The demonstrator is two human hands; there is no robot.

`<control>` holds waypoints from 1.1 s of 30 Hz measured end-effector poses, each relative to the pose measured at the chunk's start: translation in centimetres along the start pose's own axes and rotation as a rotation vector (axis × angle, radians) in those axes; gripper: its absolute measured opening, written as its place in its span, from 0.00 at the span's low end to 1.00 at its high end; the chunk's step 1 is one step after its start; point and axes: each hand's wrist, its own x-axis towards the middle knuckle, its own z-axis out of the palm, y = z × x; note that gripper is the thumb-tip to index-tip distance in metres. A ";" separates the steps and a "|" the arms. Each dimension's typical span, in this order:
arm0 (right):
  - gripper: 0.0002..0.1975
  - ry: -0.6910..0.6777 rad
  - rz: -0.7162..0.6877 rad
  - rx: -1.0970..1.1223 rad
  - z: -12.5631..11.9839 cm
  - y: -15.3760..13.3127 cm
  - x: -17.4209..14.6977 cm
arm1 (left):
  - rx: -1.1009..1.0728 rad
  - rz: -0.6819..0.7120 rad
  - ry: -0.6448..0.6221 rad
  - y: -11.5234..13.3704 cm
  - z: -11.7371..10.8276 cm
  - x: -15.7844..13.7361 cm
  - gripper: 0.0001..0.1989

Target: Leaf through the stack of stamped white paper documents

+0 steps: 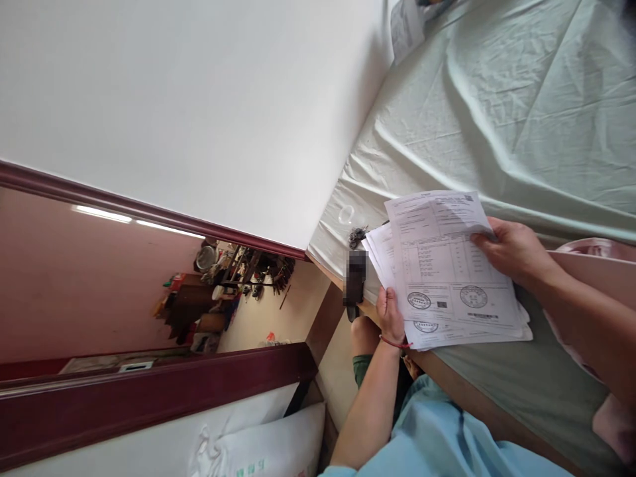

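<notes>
A loose stack of printed paper sheets is held between my two hands, over the edge of the bed. The top sheet carries a table, round and oval stamps and small square codes; other sheets fan out beneath it. My left hand, with a red string at the wrist, grips the lower left edge of the stack. My right hand pinches the top sheet at its upper right edge, thumb on top. The fingers beneath the paper are hidden on both sides.
A pale green sheet covers the bed. Near the papers lie a clear round object, a dark tangled item and a partly pixelated dark object. White sacks stand by the dark red doorframe. Pink fabric lies at right.
</notes>
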 end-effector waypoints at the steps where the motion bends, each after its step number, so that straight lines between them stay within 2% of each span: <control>1: 0.16 0.001 0.002 0.005 0.0 0.0 0.0 | 0.016 -0.002 0.009 0.1 0.1 -0.2 0.35; 8: 0.17 0.009 -0.065 0.050 0.3 0.2 -0.1 | 0.061 0.138 -0.149 1.6 0.4 -0.8 0.30; 16: 0.15 0.000 -0.069 0.059 0.3 0.7 0.0 | -0.109 0.038 -0.148 2.5 0.2 -0.6 0.32; 21: 0.15 -0.002 -0.101 0.064 0.4 0.5 -0.2 | -0.071 0.082 -0.129 2.2 0.2 -0.5 0.33; 23: 0.16 0.050 -0.079 0.040 0.5 0.4 -0.2 | -0.062 0.104 -0.105 2.0 0.2 -0.4 0.33; 25: 0.16 0.172 -0.085 0.013 0.6 0.4 -0.2 | -0.075 0.096 -0.084 1.8 0.1 -0.4 0.33; 28: 0.15 0.297 -0.149 0.020 0.7 0.5 -0.2 | -0.145 0.046 -0.134 1.8 -0.1 -0.3 0.32; 31: 0.14 0.281 -0.177 0.083 0.8 0.8 -0.2 | -0.274 -0.019 -0.215 1.9 -0.3 -0.2 0.31; 33: 0.14 0.239 -0.165 0.157 0.8 0.9 -0.2 | -0.341 -0.069 -0.208 2.0 -0.4 -0.1 0.31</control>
